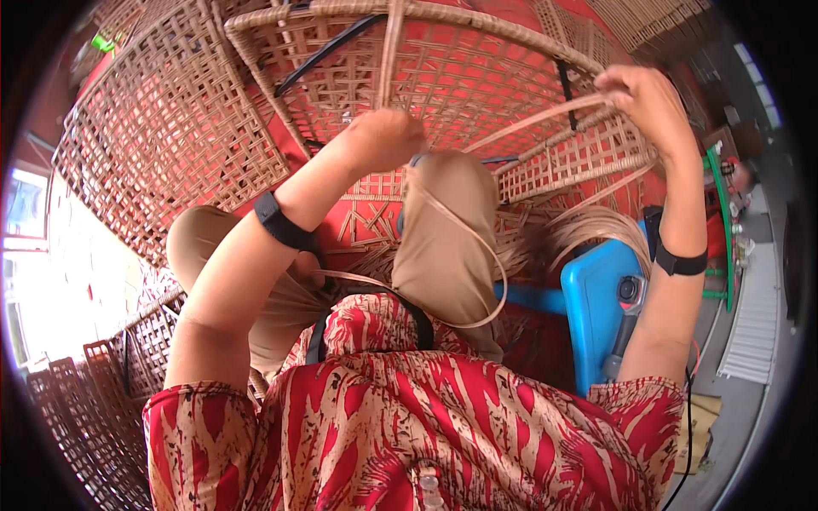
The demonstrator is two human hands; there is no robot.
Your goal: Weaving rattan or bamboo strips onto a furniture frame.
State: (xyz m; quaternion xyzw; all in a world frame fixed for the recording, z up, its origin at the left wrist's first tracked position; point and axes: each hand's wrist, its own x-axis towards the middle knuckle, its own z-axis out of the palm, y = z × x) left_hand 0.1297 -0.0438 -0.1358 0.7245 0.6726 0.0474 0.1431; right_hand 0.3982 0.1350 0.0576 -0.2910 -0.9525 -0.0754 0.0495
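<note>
The left hand (pixel 381 140) is at the near side of the woven frame (pixel 477 19), its fingers curled together; I cannot tell what, if anything, they grip. The right hand (pixel 645 98) is at the frame's right end, thumb and fingers pinched on a pale cane strip (pixel 571 106), which slants from there across the front of the frame toward its middle.

Nearest, well on the near side of the frame, is the wearer's red and cream patterned shirt (pixel 409 400). Between it and the frame are the knees in tan trousers (pixel 447 247), with a length of thin cane (pixel 504 277) looping over one knee and back across the lap. To the near right of the frame is a blue plastic seat (pixel 588 294), and just beyond that a bundle of loose cane (pixel 601 223).

Short cane scraps (pixel 366 223) lie on the red floor close to the frame's near edge. Dark straps (pixel 332 51) cross the frame itself. A broad woven panel (pixel 162 128) slants at the frame's left. Farthest, beyond its upper right, is another slatted cane piece (pixel 652 24).
</note>
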